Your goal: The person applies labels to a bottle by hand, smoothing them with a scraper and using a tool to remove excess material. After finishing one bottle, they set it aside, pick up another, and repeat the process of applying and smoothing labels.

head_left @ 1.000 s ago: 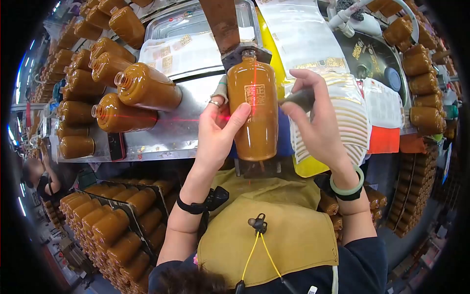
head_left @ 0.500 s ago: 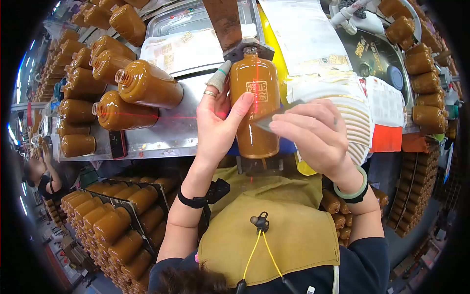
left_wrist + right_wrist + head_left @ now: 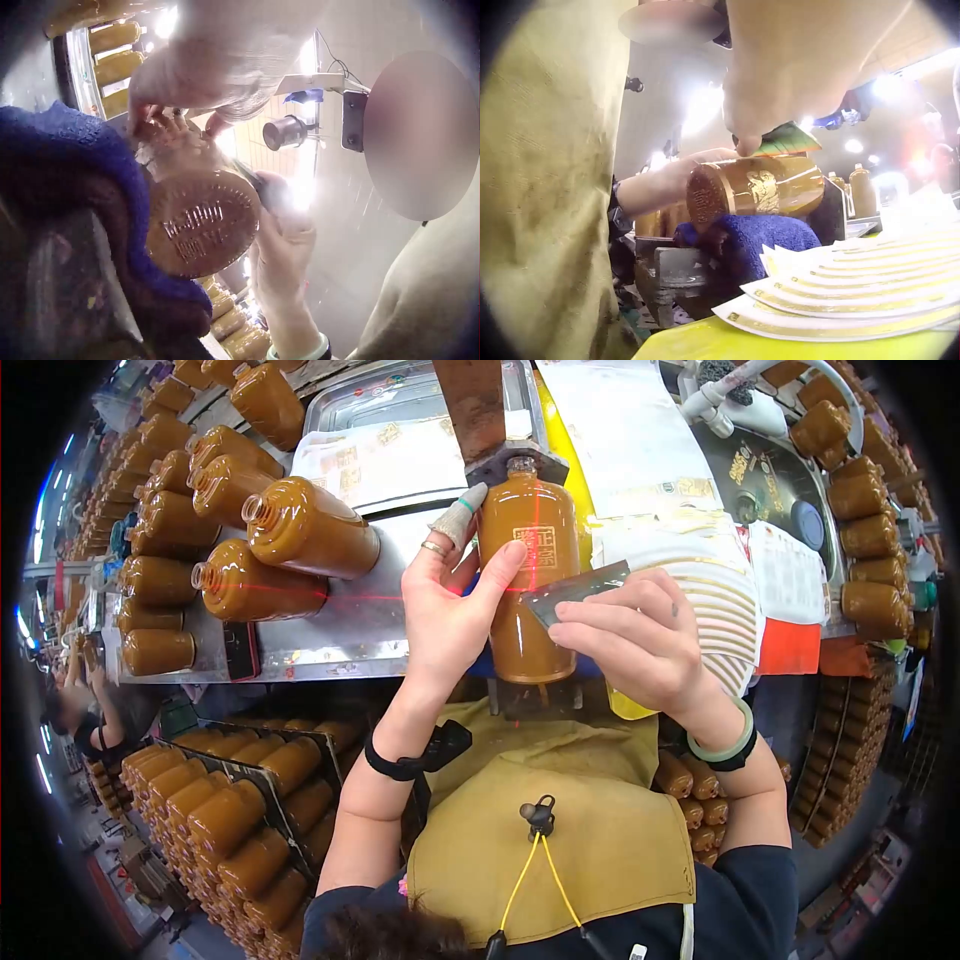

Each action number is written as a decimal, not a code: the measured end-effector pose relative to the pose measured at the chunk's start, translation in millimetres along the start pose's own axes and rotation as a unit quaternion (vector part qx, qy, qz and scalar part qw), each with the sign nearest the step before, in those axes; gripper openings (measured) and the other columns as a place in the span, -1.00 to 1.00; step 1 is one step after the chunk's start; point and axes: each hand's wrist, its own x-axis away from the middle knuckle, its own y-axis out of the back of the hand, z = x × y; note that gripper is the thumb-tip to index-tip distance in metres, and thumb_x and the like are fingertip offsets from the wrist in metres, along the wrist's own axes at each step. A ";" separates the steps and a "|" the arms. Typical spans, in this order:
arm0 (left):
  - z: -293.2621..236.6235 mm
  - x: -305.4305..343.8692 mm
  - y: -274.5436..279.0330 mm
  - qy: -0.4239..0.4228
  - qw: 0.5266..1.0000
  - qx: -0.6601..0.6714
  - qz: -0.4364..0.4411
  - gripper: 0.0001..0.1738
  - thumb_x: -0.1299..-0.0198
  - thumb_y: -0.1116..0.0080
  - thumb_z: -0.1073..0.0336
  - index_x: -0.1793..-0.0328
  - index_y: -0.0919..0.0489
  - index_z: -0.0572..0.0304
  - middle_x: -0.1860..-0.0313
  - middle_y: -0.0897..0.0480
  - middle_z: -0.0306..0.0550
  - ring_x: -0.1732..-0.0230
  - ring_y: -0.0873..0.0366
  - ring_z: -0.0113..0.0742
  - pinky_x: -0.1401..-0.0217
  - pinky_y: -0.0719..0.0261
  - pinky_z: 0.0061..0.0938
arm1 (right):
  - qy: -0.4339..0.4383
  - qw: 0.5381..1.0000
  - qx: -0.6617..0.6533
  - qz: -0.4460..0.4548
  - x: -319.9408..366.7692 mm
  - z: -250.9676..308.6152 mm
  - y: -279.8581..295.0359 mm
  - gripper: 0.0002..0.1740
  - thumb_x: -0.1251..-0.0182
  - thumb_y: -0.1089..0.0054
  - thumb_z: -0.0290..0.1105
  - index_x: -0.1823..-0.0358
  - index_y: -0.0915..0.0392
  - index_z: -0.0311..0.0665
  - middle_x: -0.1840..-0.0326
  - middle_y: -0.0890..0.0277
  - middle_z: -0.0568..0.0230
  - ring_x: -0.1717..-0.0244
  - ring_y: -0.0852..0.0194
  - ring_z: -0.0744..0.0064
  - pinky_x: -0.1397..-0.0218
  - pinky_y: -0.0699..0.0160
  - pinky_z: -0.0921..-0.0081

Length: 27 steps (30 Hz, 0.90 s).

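Observation:
A glossy brown bottle [image 3: 533, 630] lies neck away from the person, a gold square emblem [image 3: 540, 547] on its upper face. The left hand [image 3: 440, 610] holds its left side, thumb beside the emblem; a grey cover sits on one finger. Between thumb and fingers the right hand [image 3: 640, 640] pinches a dark flat blade [image 3: 580, 588] over the bottle's right side. In the left wrist view the bottle's embossed base [image 3: 204, 225] shows. The right wrist view has the bottle [image 3: 795, 184] on a blue cloth [image 3: 769, 238], below the right hand [image 3: 780, 67].
Several brown bottles [image 3: 315, 528] stand at the left of the metal table [image 3: 350, 650]. Fanned label strips [image 3: 725, 620] and paper sheets [image 3: 620, 435] lie at the right, near a sink [image 3: 760, 470]. A metal bracket [image 3: 472, 405] stands behind the bottle's neck. Racked bottles [image 3: 230, 820] fill the lower left.
The right hand has come in from the right to the bottle, and the blade now lies flat across its right side. The left hand has stayed at the bottle's left side.

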 end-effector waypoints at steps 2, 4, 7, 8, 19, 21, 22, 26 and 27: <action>-1.9 -0.6 -0.3 0.007 1.000 0.000 -0.003 -0.28 -0.33 -0.42 0.45 -0.56 -0.39 0.52 -0.43 -0.53 0.19 -0.44 -0.51 -0.18 -0.46 -0.60 -0.27 | 0.008 1.000 0.001 0.003 0.0 0.3 -0.2 -0.65 0.02 -0.33 -0.43 0.12 -0.77 -0.18 0.06 -0.76 0.35 0.17 -0.69 0.38 0.10 -0.60 0.35; -1.9 0.2 1.9 0.016 1.000 0.000 -0.006 -0.28 -0.33 -0.43 0.44 -0.56 -0.39 0.51 -0.43 -0.54 0.18 -0.43 -0.52 -0.19 -0.44 -0.62 -0.27 | 0.012 1.000 0.007 0.004 0.8 0.8 -0.4 -0.66 -0.01 -0.32 -0.43 0.11 -0.78 -0.18 0.06 -0.76 0.34 0.16 -0.70 0.38 0.06 -0.62 0.33; -0.1 0.3 6.0 -0.044 0.995 -0.086 0.035 -0.21 -0.27 -0.49 0.39 -0.58 -0.38 0.49 -0.42 -0.56 0.16 -0.37 -0.57 -0.24 -0.40 -0.65 -0.28 | 0.017 1.000 0.011 0.010 1.4 -0.8 0.7 -0.66 -0.03 -0.32 -0.42 0.10 -0.78 -0.18 0.05 -0.76 0.34 0.16 -0.71 0.38 0.03 -0.64 0.32; -0.3 0.4 5.9 -0.043 0.995 -0.086 0.035 -0.21 -0.27 -0.49 0.39 -0.58 -0.38 0.49 -0.42 -0.56 0.16 -0.37 -0.57 -0.24 -0.40 -0.65 -0.28 | 0.016 1.000 0.010 0.010 1.6 -1.0 0.1 -0.66 -0.03 -0.32 -0.42 0.10 -0.78 -0.18 0.05 -0.76 0.34 0.16 -0.71 0.38 0.03 -0.64 0.32; -1.7 -0.2 8.6 -0.026 0.996 -0.074 0.044 -0.21 -0.28 -0.48 0.40 -0.58 -0.37 0.50 -0.44 -0.55 0.15 -0.36 -0.57 -0.24 -0.42 -0.63 -0.26 | 0.017 1.000 0.007 -0.003 2.1 -2.7 -1.9 -0.65 0.06 -0.33 -0.43 0.14 -0.78 -0.19 0.09 -0.76 0.35 0.23 -0.65 0.36 0.07 -0.62 0.35; -1.2 -0.8 10.1 -0.022 0.997 -0.062 0.045 -0.23 -0.31 -0.45 0.43 -0.59 -0.37 0.50 -0.44 -0.56 0.14 -0.38 -0.56 -0.24 -0.43 -0.62 -0.27 | 0.022 1.000 0.007 -0.004 0.6 -2.7 -1.3 -0.65 0.06 -0.33 -0.43 0.14 -0.78 -0.20 0.09 -0.76 0.34 0.23 -0.65 0.36 0.09 -0.61 0.36; -1.1 -1.8 10.7 -0.019 0.998 -0.049 0.047 -0.26 -0.33 -0.42 0.46 -0.59 -0.36 0.49 -0.44 -0.56 0.14 -0.39 -0.54 -0.24 -0.44 -0.61 -0.28 | 0.028 1.000 0.007 -0.004 -1.5 -3.4 -0.2 -0.65 0.06 -0.33 -0.43 0.15 -0.78 -0.20 0.10 -0.76 0.34 0.23 -0.65 0.36 0.11 -0.61 0.36; -0.7 -4.1 13.9 -0.014 0.999 -0.005 0.051 -0.39 -0.51 -0.22 0.39 -0.59 -0.35 0.49 -0.46 -0.53 0.14 -0.42 -0.51 -0.24 -0.49 -0.55 -0.26 | 0.009 1.000 0.007 -0.025 -17.4 -6.1 5.9 -0.65 0.05 -0.34 -0.42 0.15 -0.77 -0.20 0.12 -0.74 0.34 0.20 -0.64 0.36 0.14 -0.61 0.37; -3.5 -4.8 15.6 0.007 0.999 -0.002 0.049 -0.39 -0.60 -0.05 0.21 -0.60 -0.34 0.49 -0.52 -0.47 0.16 -0.50 -0.45 -0.17 -0.54 -0.49 -0.19 | 0.023 0.999 0.015 -0.022 -21.9 -7.0 4.1 -0.65 0.05 -0.34 -0.41 0.14 -0.77 -0.20 0.13 -0.72 0.34 0.20 -0.63 0.35 0.14 -0.61 0.37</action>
